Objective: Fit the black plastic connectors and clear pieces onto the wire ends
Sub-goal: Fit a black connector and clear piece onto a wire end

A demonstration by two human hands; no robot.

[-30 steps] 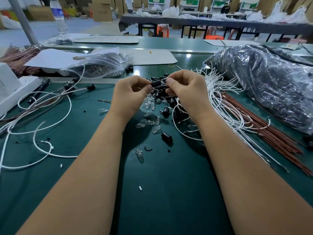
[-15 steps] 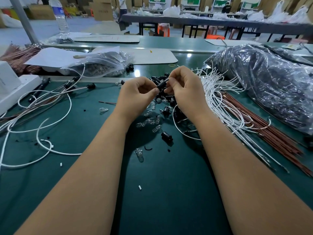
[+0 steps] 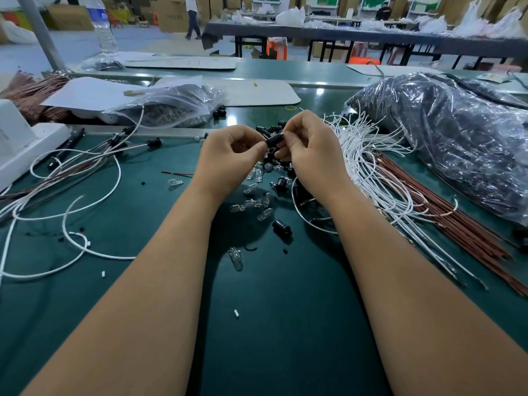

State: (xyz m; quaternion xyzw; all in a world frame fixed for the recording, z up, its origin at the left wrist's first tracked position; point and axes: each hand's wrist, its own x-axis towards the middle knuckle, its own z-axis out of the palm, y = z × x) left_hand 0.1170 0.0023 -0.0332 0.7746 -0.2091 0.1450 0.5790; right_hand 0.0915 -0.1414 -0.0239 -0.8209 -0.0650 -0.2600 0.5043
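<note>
My left hand (image 3: 228, 155) and my right hand (image 3: 310, 150) meet above the green table, both pinching one black plastic connector (image 3: 273, 140) between the fingertips. Under them lies a heap of loose black connectors (image 3: 281, 184) and several clear pieces (image 3: 251, 202). One black connector (image 3: 281, 228) and one clear piece (image 3: 236, 258) lie apart, nearer to me. A white wire (image 3: 298, 212) loops out from under my right wrist. A bundle of white wires (image 3: 371, 172) spreads to the right of my right hand. What my left fingers hold besides the connector is hidden.
Finished white wires with black ends (image 3: 85, 167) lie at the left. Red-brown wires (image 3: 463, 224) run along the right, beside a large dark plastic bag (image 3: 457, 144). A clear bag of parts (image 3: 174, 107) and a white box (image 3: 17, 144) sit at the back left.
Both hands have stayed together over the heap, shifting slightly. The black connector between the fingertips has turned from level to tilted up towards the right.
</note>
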